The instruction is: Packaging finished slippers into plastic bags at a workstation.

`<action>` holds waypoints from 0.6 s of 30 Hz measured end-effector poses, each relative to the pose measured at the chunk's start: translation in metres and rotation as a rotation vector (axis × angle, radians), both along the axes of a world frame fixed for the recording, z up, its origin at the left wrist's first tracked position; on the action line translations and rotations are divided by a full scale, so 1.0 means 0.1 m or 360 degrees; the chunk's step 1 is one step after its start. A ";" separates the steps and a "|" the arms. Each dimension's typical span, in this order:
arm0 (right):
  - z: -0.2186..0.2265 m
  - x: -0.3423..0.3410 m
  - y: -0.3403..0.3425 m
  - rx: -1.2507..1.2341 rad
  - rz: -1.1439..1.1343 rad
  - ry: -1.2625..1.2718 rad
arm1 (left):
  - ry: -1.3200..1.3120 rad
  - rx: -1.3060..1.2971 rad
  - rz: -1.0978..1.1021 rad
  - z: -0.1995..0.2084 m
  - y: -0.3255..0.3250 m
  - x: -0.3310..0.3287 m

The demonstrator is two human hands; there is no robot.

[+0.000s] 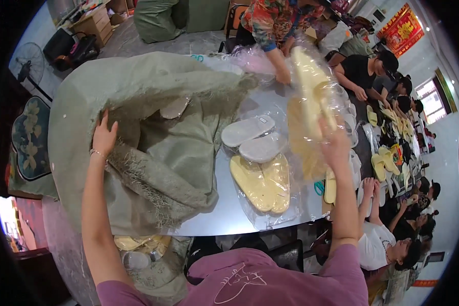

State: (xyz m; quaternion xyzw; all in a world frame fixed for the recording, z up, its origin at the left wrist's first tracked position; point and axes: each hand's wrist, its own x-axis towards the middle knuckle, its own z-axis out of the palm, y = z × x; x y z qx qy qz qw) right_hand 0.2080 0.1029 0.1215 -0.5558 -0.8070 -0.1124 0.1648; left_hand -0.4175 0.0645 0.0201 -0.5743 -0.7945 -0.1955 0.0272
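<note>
At the mouth of a big grey-green woven sack point(71, 132), my left hand point(104, 137) holds the frayed edge. Inside the opening a pale slipper point(175, 107) shows in part; the sack's depth is dark. My right hand point(335, 148), smeared by motion, grips a pair of pale yellow slippers point(311, 86) in a clear plastic bag, raised over the right part of the table. Between the sack and that hand lie a bagged pair of grey slippers point(248, 131) and, nearer me, a bagged yellow pair point(262, 183).
A co-worker in a flowered shirt point(268, 23) works across the silver table point(204, 222), beside pinkish plastic wrap point(252, 58). Teal scissors point(319, 187) lie near my right forearm. More people sit along a slipper-covered table at right. A fan point(28, 64) stands at left.
</note>
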 end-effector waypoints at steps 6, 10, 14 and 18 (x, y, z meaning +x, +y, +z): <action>-1.92 -0.41 0.28 -0.0316 -0.0044 -0.0476 | 0.0125 -0.0143 -0.0075 -0.20 -0.13 0.04; -2.38 -0.48 0.27 -0.0217 -0.0087 -0.0655 | -0.0225 -0.0282 -0.0177 0.11 -0.29 0.20; -1.34 -1.15 0.04 -0.0520 -0.0155 -0.1021 | -0.0426 0.0019 -0.0423 0.03 -0.63 0.37; -1.29 -2.53 -0.02 -0.0951 0.0523 0.0093 | -0.0165 0.0303 0.0010 -0.14 -1.47 0.32</action>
